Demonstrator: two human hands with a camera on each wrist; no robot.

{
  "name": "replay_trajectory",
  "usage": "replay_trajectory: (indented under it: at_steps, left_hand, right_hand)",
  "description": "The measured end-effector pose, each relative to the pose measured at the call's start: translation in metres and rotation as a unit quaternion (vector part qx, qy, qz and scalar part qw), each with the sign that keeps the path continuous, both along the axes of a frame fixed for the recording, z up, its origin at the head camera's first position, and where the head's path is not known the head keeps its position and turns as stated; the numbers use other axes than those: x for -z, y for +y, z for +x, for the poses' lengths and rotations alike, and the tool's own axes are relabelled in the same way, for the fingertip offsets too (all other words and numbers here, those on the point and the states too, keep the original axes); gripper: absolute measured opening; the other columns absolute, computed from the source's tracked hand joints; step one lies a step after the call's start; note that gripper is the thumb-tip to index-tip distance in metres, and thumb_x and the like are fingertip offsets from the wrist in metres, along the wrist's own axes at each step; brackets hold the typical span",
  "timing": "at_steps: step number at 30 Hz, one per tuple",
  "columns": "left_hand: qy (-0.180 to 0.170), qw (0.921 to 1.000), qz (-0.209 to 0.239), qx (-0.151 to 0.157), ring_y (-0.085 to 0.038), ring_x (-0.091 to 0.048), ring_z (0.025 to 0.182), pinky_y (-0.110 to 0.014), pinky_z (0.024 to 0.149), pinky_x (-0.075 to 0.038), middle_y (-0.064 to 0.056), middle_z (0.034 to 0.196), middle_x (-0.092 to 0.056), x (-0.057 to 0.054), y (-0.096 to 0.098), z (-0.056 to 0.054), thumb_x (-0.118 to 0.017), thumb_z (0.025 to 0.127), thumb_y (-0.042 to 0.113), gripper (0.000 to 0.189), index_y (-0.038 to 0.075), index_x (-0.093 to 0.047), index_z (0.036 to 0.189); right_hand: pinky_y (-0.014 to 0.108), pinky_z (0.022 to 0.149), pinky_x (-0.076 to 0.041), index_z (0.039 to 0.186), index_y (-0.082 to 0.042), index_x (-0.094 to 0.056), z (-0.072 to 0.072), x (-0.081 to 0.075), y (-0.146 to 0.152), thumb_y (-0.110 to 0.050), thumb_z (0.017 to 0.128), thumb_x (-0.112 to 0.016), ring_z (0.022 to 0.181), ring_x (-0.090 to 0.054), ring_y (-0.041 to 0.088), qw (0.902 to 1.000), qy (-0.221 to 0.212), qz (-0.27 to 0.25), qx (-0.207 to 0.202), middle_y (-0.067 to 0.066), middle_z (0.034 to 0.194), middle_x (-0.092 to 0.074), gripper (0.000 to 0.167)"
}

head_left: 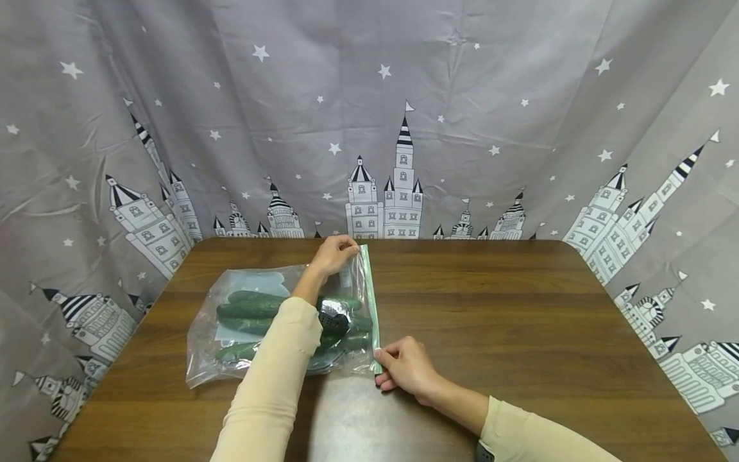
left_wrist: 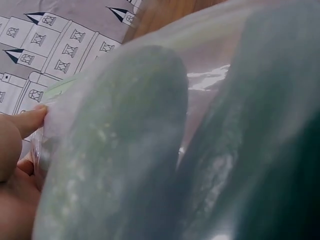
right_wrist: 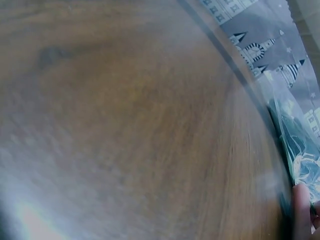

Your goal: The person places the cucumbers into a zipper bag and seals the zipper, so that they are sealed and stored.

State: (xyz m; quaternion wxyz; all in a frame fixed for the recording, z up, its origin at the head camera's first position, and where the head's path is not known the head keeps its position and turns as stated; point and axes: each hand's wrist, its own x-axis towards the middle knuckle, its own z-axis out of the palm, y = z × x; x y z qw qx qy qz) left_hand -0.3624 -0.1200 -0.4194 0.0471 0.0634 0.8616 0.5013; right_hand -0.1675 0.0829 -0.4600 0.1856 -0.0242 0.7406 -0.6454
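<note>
A clear zip bag [head_left: 201, 356] lies on the table with several long green cucumbers [head_left: 248, 309] inside. Its green zip strip [head_left: 371, 301] runs from far to near along the bag's right side. At the far end of that strip, my left hand [head_left: 333, 255] pinches the bag's corner between thumb and fingers. The strip's near end is pinched by my right hand [head_left: 408, 367]. Close up in the left wrist view, cucumbers [left_wrist: 135, 120] show through the cloudy plastic, with the left thumb at the bag's edge. My left forearm hides part of the bag's middle.
The brown wooden table [head_left: 508, 321] extends to the right of the bag. Behind it hangs a grey curtain [head_left: 479, 83] printed with castles and stars. A pale blue panel [head_left: 254, 282] shows at the bag's far left part.
</note>
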Motion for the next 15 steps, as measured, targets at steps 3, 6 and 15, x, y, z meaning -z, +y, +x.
replay_trajectory:
  at_steps: [3, 6, 15]
  left_hand:
    - [-0.004, 0.9999, -0.013, 0.009, -0.021, -0.052, 0.085, -0.033, 0.073, -0.046, -0.007, 0.093, -0.058, 0.003, 0.003, -0.002, -0.061, 0.105, 0.014, 0.015, 0.002, -0.07, 0.107]
    - [-0.008, 0.9995, -0.025, 0.017, -0.019, -0.051, 0.082, -0.031, 0.07, -0.045, -0.006, 0.092, -0.058, 0.006, 0.006, -0.004, -0.061, 0.105, 0.016, 0.017, 0.003, -0.071, 0.108]
    - [-0.022, 0.9978, -0.061, 0.012, -0.023, -0.054, 0.09, -0.033, 0.074, -0.046, -0.01, 0.102, -0.065, 0.009, 0.013, -0.009, -0.066, 0.102, 0.015, 0.015, 0.003, -0.073, 0.098]
  right_hand:
    - [0.029, 0.052, -0.061, 0.111, 0.015, -0.071, 0.004, 0.0, 0.001, -0.005, 0.103, -0.063, 0.056, -0.068, 0.014, 0.9998, -0.016, -0.01, -0.004, 0.015, 0.069, -0.07, 0.024]
    - [0.028, 0.053, -0.061, 0.11, 0.015, -0.071, 0.009, -0.001, 0.002, -0.005, 0.103, -0.062, 0.057, -0.068, 0.013, 0.9994, -0.028, -0.02, -0.008, 0.013, 0.071, -0.069, 0.022]
    - [0.027, 0.056, -0.061, 0.09, 0.011, -0.072, 0.02, -0.001, 0.003, -0.003, 0.102, -0.062, 0.059, -0.067, 0.013, 0.9984, -0.038, -0.038, -0.021, 0.009, 0.07, -0.067, 0.021]
